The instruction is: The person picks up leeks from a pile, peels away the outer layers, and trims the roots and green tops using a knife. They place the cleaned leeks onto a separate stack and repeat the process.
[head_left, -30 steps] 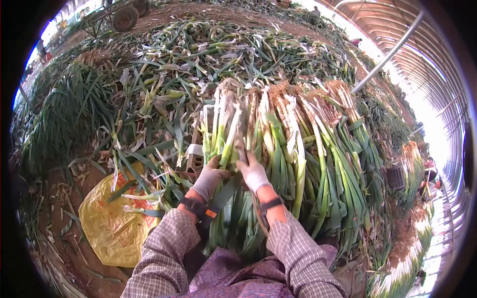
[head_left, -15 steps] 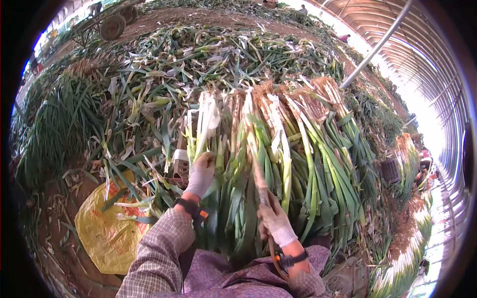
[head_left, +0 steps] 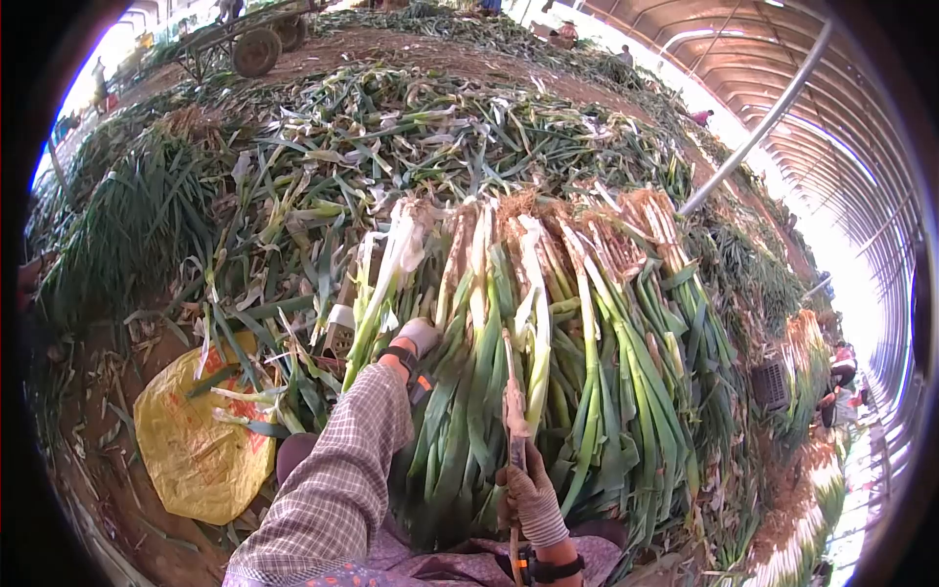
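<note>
A thick row of green onions (head_left: 587, 352) lies before me, roots away from me and green leaves toward my lap. My left hand (head_left: 421, 335), in a pale glove, is closed among the stalks at the row's left side; its fingertips are partly hidden. My gloved right hand (head_left: 531, 494) is wrapped round a long thin wand (head_left: 514, 406). The wand has pinkish-brown wrapping and a narrow tip pointing away from me over the leaves. A hose-like piece runs down from the hand toward my lap.
A yellow plastic bag (head_left: 201, 440) lies at my left. Loose leaves and trimmings (head_left: 421, 127) are heaped behind the row. Farther off stand a wheeled cart (head_left: 256, 51), a slanting metal pole (head_left: 763, 117) and a dark crate (head_left: 770, 386). More onion bundles (head_left: 807, 489) lie at right.
My left hand has shifted slightly right, in among the stalks. My right hand and the wand have come down closer to my lap. The whole view has tilted a little.
</note>
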A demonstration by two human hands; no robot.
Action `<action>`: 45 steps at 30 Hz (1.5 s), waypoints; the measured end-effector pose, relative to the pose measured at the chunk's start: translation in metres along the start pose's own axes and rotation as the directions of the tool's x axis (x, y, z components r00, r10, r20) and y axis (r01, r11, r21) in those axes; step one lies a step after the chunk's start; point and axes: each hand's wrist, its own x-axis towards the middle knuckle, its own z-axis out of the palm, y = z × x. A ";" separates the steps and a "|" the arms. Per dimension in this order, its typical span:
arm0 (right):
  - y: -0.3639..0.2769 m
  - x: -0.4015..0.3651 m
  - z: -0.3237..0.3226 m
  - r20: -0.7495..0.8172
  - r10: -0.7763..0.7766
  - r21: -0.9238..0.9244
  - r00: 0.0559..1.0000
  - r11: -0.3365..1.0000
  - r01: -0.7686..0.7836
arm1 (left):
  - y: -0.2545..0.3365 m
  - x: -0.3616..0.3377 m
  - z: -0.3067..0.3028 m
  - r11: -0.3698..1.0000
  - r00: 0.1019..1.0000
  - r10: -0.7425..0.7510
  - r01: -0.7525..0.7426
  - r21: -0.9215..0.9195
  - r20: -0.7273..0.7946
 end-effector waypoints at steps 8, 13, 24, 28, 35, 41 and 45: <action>0.031 -0.008 -0.008 0.057 -0.054 -0.032 0.997 0.998 0.055 | -0.023 -0.058 -0.018 0.827 0.998 -0.025 0.051 -0.559 0.055; 0.024 -0.033 0.007 0.033 -0.048 -0.129 0.998 0.990 0.051 | -0.020 -0.032 0.015 0.999 0.993 0.031 -0.028 -0.029 0.111; 0.028 -0.047 0.010 0.068 -0.061 -0.099 0.996 0.993 0.067 | -0.004 -0.138 -0.099 0.627 0.958 0.217 -0.282 -0.726 -0.185; 0.018 -0.040 0.013 0.082 -0.095 -0.067 0.992 0.993 0.101 | 0.030 -0.184 -0.196 0.492 0.886 0.392 -0.429 -0.758 -0.248; 0.006 -0.029 0.045 0.143 -0.132 -0.208 0.981 0.965 0.160 | -0.032 -0.159 -0.110 0.665 0.754 0.653 -0.530 -0.526 0.067; 0.051 -0.020 0.053 0.146 -0.112 -0.494 0.983 0.853 0.171 | -0.058 -0.156 -0.043 0.292 0.854 0.313 0.330 -0.898 0.416; 0.074 -0.001 0.062 0.174 -0.162 -0.637 0.971 0.734 0.237 | -0.065 -0.143 -0.042 0.170 0.917 0.140 0.349 -0.922 0.373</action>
